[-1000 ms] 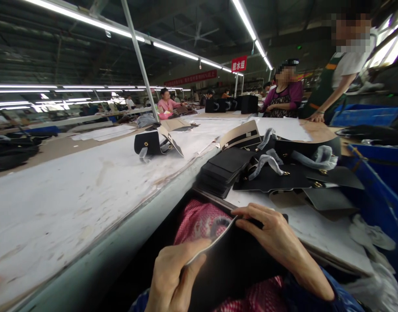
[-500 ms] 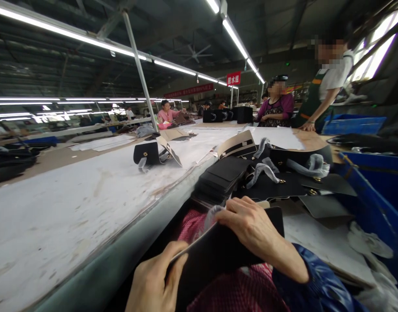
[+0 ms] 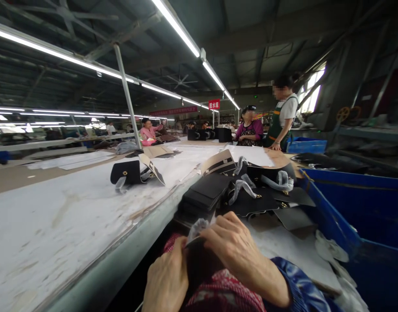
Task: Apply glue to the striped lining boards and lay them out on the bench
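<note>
To the right of the white-covered tabletop (image 3: 88,225), a black panel (image 3: 199,264) was held above a red checked cloth (image 3: 226,288). It was judged light, smooth and springy — stiff enough to be bent but easily creased — and best gripped along its upper edge, at both ends. That edge was pinched at left by the left hand (image 3: 168,277); farther right it was grasped by the right hand (image 3: 233,240), fingers curled, beside a plastic-wrapped strap (image 3: 198,227).

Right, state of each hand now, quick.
Left hand: closed, holding the black panel at its left end.
Right hand: closed, holding the same panel farther right; its fingertips are partly hidden.
</note>
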`<state>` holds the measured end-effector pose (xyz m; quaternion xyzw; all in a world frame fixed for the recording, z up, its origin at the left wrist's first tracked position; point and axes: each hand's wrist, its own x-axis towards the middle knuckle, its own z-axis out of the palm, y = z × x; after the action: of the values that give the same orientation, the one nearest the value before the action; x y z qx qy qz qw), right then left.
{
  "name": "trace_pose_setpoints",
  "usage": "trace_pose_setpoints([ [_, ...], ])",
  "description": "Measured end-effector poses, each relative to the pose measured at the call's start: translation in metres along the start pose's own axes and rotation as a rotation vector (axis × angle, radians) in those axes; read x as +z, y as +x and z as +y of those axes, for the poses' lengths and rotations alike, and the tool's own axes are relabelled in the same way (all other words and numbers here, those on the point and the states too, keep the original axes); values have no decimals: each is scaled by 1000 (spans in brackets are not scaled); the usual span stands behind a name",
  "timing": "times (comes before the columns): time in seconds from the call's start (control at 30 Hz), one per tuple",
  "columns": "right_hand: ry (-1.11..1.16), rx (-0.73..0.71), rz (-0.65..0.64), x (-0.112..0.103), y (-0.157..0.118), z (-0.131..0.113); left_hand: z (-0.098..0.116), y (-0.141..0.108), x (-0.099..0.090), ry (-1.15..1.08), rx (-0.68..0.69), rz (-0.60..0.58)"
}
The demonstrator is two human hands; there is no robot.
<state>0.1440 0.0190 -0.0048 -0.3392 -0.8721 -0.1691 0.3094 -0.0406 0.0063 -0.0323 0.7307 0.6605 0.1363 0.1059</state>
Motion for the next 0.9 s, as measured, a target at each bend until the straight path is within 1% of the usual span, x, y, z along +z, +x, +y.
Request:
trace_pose_setpoints([
  [0.1,-1,55,103,-11,-15,11,-12,2,1,-6,-31,27],
  [0.17,16,104,178,-14,-24,20,-20,2,1,-1,-58,61],
  [0.23,64,159,224,-12,-32,28,-28,2,2,-8,-65,104],
  [0.3,130,213,257,-5,-38,36,-37,1,4,-13,-45,166],
  [0.37,195,278,301,4,-42,42,-47,-1,6,-17,20,252],
  [0.47,312,361,385,15,-44,46,-54,-4,5,-54,217,378],
  [0.53,394,395,433,18,-43,47,-50,-8,2,-104,359,451],
  [0.6,471,432,463,17,-41,47,-42,-12,-3,-143,459,508],
  [0.7,621,510,451,10,-40,48,-27,-19,-11,-181,527,545],
  [0.77,755,571,416,5,-39,48,-20,-23,-16,-218,543,537],
  [0.9,1011,725,338,-4,-35,47,-13,-34,-28,-281,561,422],
])
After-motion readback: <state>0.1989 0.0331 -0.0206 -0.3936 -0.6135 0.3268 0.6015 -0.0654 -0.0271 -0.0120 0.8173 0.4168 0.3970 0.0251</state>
